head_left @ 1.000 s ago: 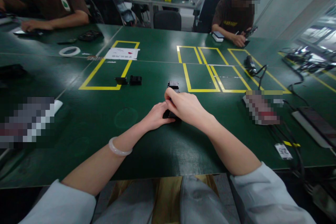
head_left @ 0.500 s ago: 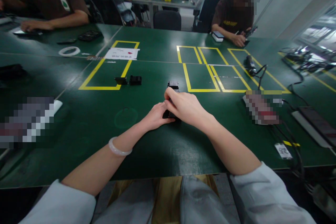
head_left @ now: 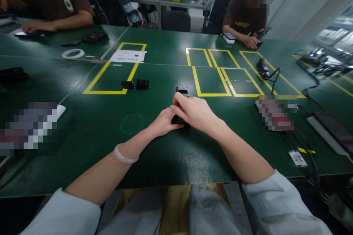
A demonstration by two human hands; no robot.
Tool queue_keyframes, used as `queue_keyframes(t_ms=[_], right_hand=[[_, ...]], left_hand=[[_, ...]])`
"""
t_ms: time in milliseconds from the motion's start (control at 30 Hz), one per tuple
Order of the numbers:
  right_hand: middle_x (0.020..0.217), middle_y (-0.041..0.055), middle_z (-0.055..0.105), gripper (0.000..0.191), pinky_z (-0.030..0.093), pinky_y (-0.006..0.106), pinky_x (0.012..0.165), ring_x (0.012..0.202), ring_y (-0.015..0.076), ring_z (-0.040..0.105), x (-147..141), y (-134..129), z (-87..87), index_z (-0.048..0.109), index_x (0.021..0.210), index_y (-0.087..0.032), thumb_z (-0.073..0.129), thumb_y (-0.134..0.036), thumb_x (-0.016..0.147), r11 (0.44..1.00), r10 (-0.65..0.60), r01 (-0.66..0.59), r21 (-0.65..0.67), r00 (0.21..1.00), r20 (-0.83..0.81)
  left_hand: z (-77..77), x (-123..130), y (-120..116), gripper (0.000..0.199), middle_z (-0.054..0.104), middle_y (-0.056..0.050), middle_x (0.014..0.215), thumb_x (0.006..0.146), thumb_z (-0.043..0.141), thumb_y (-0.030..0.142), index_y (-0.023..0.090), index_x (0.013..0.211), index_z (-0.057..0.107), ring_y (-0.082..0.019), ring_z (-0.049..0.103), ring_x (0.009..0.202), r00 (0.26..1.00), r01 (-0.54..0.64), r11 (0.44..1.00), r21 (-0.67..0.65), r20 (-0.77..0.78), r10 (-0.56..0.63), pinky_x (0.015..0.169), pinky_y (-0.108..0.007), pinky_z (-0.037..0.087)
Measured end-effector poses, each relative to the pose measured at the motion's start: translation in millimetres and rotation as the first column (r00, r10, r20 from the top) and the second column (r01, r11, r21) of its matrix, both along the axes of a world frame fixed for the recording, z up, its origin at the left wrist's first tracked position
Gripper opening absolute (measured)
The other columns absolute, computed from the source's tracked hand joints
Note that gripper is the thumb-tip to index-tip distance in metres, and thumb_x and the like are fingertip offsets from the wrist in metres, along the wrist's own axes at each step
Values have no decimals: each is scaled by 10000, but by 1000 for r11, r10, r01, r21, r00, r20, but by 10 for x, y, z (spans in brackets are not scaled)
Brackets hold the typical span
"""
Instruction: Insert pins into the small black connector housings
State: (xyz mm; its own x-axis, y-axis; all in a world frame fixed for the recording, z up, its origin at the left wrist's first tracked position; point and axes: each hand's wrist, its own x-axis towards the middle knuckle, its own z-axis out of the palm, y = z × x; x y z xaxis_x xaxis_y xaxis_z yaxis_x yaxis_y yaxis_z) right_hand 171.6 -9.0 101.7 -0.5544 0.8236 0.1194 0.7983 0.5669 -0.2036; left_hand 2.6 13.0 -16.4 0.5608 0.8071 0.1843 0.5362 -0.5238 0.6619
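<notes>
A small black part (head_left: pixel 182 89) lies on the green table (head_left: pixel 165 161), mostly hidden under my two hands; its far end shows beyond my fingers. My left hand (head_left: pixel 166 121), with a pale bracelet on the wrist, is closed on its left side, thumb at the near end. Over its top and right side, my right hand (head_left: pixel 193 110) is closed with bent fingers, touching my left fingertips. Further left stand two more small black pieces, one (head_left: pixel 127 84) across a yellow tape line and another (head_left: pixel 142 84) just right of it.
Yellow tape rectangles mark the table, one with a white paper (head_left: pixel 128 56). A tape roll (head_left: pixel 73 54) lies back left. Phone-like devices are at left and right (head_left: pixel 275 114), with cables at right. People sit across the table, one handling a dark object.
</notes>
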Motion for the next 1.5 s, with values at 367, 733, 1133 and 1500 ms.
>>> queue_keyframes(t_ms=[367,733,1133,1500], right_hand=[[915,30,712,227,271,270,585,723,153,608,-3,4,-6,536,1112,-193,396,-328,996,1000,-3,3,-1,1000,-13],[928,31,713,232,280,270,589,728,157,613,-5,-1,-9,526,1139,-197,378,-287,984,1000,-10,10,-1,1000,-21],[906,29,712,222,268,267,581,719,162,619,0,0,-19,528,1120,-194,391,-314,993,1000,-1,2,12,1000,-29],[935,30,712,223,299,271,609,747,156,618,-2,-3,-12,526,1132,-200,385,-295,987,1000,-7,7,-5,1000,-25]], left_hand=[[-5,2,-5,570,596,-130,1336,816,722,448,179,1291,558,-350,534,1259,1000,-6,1000,7,4,6,1059,-513,414],[8,6,3,593,579,-129,1357,815,718,447,189,1319,542,-355,513,1281,1000,10,1000,11,4,-10,1076,-528,393],[11,5,0,570,590,-134,1345,827,707,446,180,1308,556,-355,532,1257,1000,11,1000,9,-7,-11,1055,-526,413],[-19,-1,9,583,587,-123,1345,814,716,462,194,1305,551,-357,527,1266,1000,5,1000,20,0,-5,1060,-518,414]])
